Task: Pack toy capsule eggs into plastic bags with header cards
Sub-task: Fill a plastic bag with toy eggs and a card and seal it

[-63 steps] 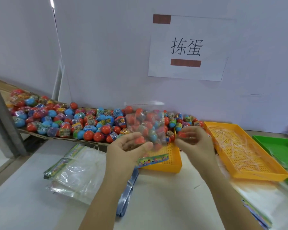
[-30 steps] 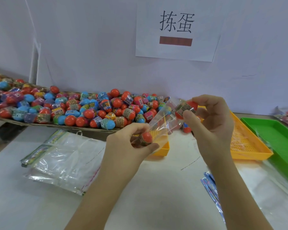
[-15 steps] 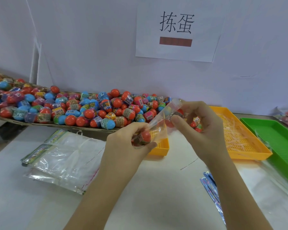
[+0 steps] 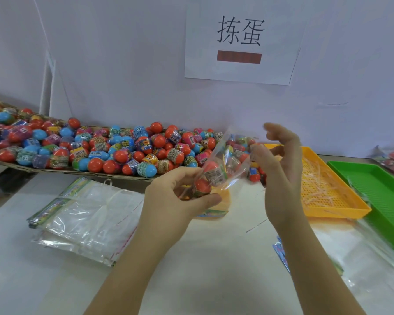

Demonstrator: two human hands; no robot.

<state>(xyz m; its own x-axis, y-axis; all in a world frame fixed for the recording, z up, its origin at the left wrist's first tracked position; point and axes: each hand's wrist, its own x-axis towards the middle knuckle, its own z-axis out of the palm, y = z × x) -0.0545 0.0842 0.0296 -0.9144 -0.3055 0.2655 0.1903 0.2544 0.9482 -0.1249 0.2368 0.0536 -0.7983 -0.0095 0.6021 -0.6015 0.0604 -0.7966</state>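
As left hand (image 4: 174, 201) grips bag (image 4: 233, 170), sign (image 4: 239, 71) 拣蛋

A pale, faintly lilac wall (image 4: 123, 64) fills the upper half of the view, smooth and matte. A white paper sheet (image 4: 241, 10) is fixed flat to it, printed with two large black characters (image 4: 240, 30) above a solid reddish-brown bar (image 4: 239, 58). To the left a narrow white strip (image 4: 51, 87) runs upright along a join in the wall, with a thin line slanting up from it. Further right the wall bears a short dark scuff (image 4: 337, 103). Below, a white worktop (image 4: 214, 280) meets the wall. The light is soft and even, casting only faint, blurred shadows.
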